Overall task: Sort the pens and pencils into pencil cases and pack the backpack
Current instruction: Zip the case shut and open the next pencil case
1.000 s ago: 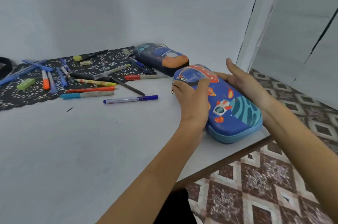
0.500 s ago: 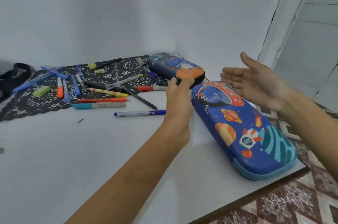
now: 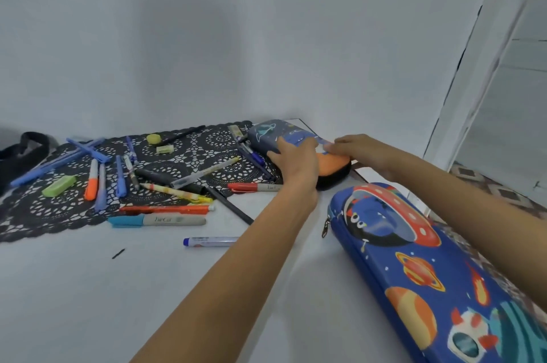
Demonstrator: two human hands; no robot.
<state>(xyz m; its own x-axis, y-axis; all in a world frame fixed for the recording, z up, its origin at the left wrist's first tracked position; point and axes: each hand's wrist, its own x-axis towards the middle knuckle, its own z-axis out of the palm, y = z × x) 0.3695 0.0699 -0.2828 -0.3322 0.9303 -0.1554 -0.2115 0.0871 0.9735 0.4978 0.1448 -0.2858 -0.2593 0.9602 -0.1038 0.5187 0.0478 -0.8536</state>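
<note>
A dark navy pencil case (image 3: 266, 132) with an orange end lies shut at the table's far right, partly on a black lace mat (image 3: 44, 214). My left hand (image 3: 296, 162) grips its near side, fingers curled over the top. From the right, my right hand (image 3: 359, 150) rests on the case's top with its fingers laid fairly flat. A bigger blue space-print pencil case (image 3: 414, 262) lies shut at the near right, untouched. Several pens, markers and pencils (image 3: 165, 185) are scattered on and in front of the mat.
A black strap (image 3: 25, 149), perhaps the backpack's, shows at the far left edge. Green and yellow erasers (image 3: 59, 185) lie among the pens. The table's right edge (image 3: 364, 177) runs just past both cases, with patterned floor beyond. A white wall stands close behind.
Both hands left the blue case and reached forward to the dark case. My left hand now grips it and my right hand came down onto its top. The view moved closer.
</note>
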